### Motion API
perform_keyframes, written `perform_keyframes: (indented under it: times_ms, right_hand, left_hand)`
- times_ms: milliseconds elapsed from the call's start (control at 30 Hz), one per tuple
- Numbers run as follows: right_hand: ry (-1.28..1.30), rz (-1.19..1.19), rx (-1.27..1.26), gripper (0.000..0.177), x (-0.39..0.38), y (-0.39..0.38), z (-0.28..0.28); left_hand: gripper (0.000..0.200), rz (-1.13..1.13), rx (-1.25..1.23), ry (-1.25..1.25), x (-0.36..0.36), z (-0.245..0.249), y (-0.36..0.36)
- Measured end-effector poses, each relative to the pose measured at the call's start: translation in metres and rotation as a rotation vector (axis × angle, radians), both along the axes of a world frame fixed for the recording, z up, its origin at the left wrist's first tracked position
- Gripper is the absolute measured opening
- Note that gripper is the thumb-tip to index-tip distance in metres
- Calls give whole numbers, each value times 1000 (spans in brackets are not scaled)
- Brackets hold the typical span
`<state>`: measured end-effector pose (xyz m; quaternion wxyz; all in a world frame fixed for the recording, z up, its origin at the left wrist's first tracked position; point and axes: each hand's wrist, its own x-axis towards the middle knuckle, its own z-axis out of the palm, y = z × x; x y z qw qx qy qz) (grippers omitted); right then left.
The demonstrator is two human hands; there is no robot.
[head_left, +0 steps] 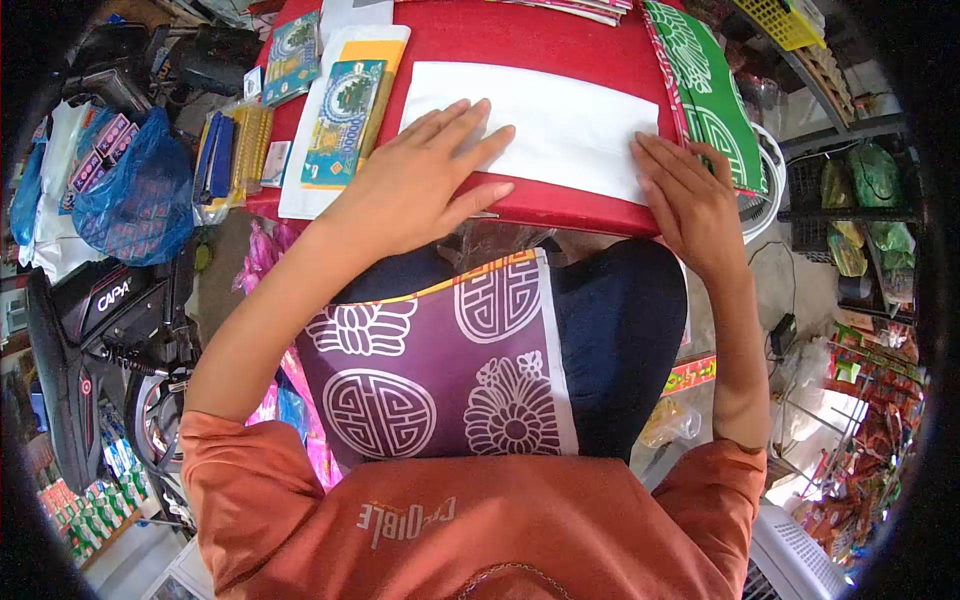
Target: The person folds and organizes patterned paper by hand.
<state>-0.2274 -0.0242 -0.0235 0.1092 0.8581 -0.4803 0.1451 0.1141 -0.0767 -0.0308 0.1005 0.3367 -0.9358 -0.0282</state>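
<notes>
A long white folded sheet (540,120) lies flat on the red tabletop (470,25). My left hand (425,175) rests with spread fingers over the sheet's left end and front edge. At the right end, my right hand (690,195) touches the sheet with its fingers stretched out. Left of the sheet, a blue-green printed packet (345,110) lies on yellow and white paper (300,203). A green patterned piece (705,90) is just beyond my right hand. Purple patterned material (440,390) covers part of my lap.
A blue plastic bag (135,195) of small boxes hangs at the left, above a black motorbike part (75,370). Yellow and blue bundles (235,155) sit by the table's left edge. Shelves with green bags (875,190) stand at the right. A yellow basket (785,20) is at the upper right.
</notes>
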Motion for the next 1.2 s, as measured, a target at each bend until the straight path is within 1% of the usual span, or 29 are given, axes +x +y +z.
perform_keyframes:
  times_ms: [167,367,667,867,1200]
  right_hand:
    - [-40,-19,37,31,2,5,0]
    - [-54,-37,29,32,6,9,-3]
    - [-62,-37,39,34,7,13,-2]
    - [-71,-35,63,35,8,14,-3]
    - [-53,-16,85,37,7,15,0]
  left_hand:
    - [66,3,-26,-12,-2,-7,4]
    - [68,31,7,8,-2,-12,5]
    - [77,66,16,-42,-4,-13,6]
    - [82,9,37,32,-4,-14,4]
    - [83,3,-7,25,-5,-14,3]
